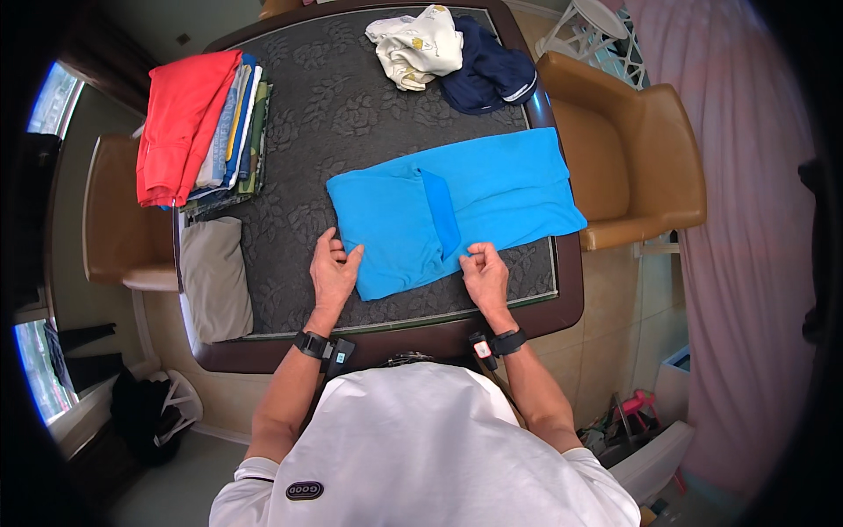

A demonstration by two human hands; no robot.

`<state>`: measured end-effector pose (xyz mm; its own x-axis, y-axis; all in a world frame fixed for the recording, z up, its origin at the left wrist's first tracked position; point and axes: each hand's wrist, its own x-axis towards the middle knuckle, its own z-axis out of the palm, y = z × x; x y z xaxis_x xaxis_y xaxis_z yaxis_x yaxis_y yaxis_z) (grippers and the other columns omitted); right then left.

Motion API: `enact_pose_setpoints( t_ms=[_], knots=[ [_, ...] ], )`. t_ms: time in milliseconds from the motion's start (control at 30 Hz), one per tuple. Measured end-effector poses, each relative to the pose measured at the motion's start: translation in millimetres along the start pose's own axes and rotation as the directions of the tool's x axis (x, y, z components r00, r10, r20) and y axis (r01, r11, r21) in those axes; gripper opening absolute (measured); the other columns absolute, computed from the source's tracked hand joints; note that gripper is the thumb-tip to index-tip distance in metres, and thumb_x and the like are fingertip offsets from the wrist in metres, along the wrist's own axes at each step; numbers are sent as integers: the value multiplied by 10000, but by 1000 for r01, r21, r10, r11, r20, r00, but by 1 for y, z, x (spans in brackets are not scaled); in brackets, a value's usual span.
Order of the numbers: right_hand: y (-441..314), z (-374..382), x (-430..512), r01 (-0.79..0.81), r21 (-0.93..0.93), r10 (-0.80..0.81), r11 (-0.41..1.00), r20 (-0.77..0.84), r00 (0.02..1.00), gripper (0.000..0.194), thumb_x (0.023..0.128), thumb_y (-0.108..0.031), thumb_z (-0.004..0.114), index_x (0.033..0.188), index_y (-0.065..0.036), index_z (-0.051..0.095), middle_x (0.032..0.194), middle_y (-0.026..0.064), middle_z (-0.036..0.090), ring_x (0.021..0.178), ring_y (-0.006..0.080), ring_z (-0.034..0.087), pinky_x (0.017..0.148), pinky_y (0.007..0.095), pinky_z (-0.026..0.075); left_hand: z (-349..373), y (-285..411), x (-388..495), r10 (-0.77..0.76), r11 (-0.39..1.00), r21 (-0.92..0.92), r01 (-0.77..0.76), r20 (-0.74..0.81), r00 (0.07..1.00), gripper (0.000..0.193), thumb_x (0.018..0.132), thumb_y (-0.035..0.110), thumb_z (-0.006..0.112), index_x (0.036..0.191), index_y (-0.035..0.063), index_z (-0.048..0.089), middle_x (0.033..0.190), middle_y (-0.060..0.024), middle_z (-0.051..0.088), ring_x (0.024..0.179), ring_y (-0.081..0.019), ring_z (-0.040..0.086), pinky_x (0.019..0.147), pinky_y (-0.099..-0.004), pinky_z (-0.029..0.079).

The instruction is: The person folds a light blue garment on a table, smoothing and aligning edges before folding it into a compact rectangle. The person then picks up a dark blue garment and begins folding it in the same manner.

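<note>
A bright blue knit garment [388, 224] lies flat on the table, partly folded over itself. A darker blue band [441, 211] crosses its middle, and the longer part reaches past the table's right edge. At the garment's left edge is my left hand [334, 273], thumb over the fabric and apart from the bent fingers. My right hand [486, 273] is at the near edge, close to the band's lower end. Its fingers are curled toward the thumb; whether cloth is between them is unclear.
Dark floral-patterned table [296, 158] with a brown rim. Folded clothes topped by a red garment [188, 118] stand left, above a beige folded cloth [217, 280]. Crumpled white printed [421, 49] and navy garments [487, 72] lie far right. Tan chairs [625, 151] flank the table.
</note>
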<state>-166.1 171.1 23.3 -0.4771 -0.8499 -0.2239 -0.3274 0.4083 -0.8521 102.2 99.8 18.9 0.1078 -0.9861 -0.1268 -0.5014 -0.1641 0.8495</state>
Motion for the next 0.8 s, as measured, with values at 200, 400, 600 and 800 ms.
enact_pose_setpoints(
  t_ms=[200, 400, 600, 800],
  knots=[
    [-19, 21, -2, 240, -137, -239, 961, 24, 971, 366, 823, -130, 761, 1151, -42, 626, 892, 116, 617, 691, 249, 621, 662, 393, 520, 0, 10, 13, -159, 972, -151, 181, 149, 976, 500, 868, 38, 737, 1313, -75, 538, 926, -87, 690, 795, -124, 645, 724, -273, 537],
    [-15, 35, -6, 244, -144, -210, 959, 215, 954, 411, 835, -157, 748, 1208, -54, 613, 881, 122, 620, 736, 294, 629, 693, 422, 517, -19, -5, -1, -127, 863, -471, 183, 150, 981, 345, 922, -70, 616, 1260, -69, 553, 1112, -142, 704, 985, -155, 675, 856, -280, 538],
    [-35, 44, -27, 220, -24, -178, 975, 507, 844, 436, 850, -143, 730, 1245, -28, 586, 886, 142, 652, 786, 321, 653, 704, 437, 517, -62, -41, -22, -124, 839, -522, 155, 95, 988, 324, 923, -70, 607, 1244, -68, 564, 1124, -134, 704, 979, -147, 670, 868, -280, 524],
    [-47, 49, -33, 266, -17, -211, 964, 566, 797, 439, 848, -140, 732, 1245, -26, 585, 842, 131, 661, 766, 319, 661, 689, 432, 517, -75, -68, -27, -158, 914, -376, 154, 21, 987, 372, 907, -63, 628, 1271, -71, 550, 1104, -134, 688, 965, -158, 655, 851, -294, 523]
  ],
)
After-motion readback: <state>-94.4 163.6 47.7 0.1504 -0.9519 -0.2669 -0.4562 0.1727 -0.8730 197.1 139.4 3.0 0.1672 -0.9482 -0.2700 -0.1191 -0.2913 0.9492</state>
